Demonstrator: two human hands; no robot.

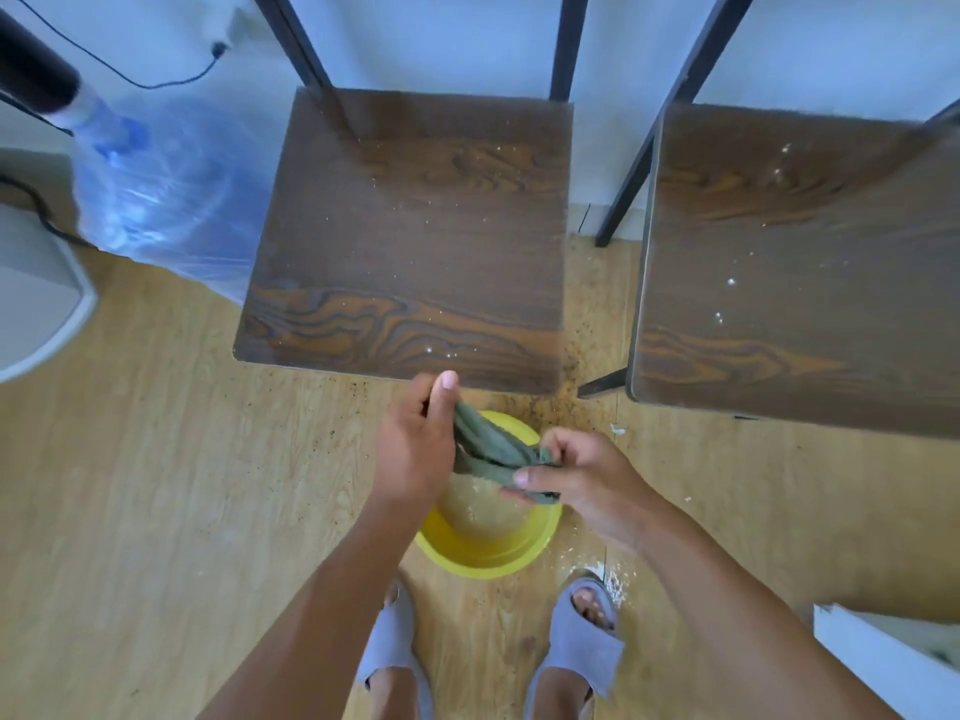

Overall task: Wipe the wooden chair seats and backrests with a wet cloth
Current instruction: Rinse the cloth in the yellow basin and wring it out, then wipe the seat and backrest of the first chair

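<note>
A twisted green cloth (491,452) stretches between my two hands above a yellow basin (485,556) that stands on the floor with water in it. My left hand (415,439) grips the cloth's upper left end, and my right hand (582,478) grips its lower right end. Just beyond the basin stands a dark wooden chair seat (410,236) speckled with pale crumbs. A second wooden seat (800,262), also speckled, stands to its right. Only the black metal posts (563,44) of the backrests show.
A large blue water bottle (161,189) leans left of the first chair, with a black cable on the wall behind. A white object (36,298) sits at far left and a white box (883,662) at lower right. Crumbs litter the wooden floor between the chairs. My slippered feet flank the basin.
</note>
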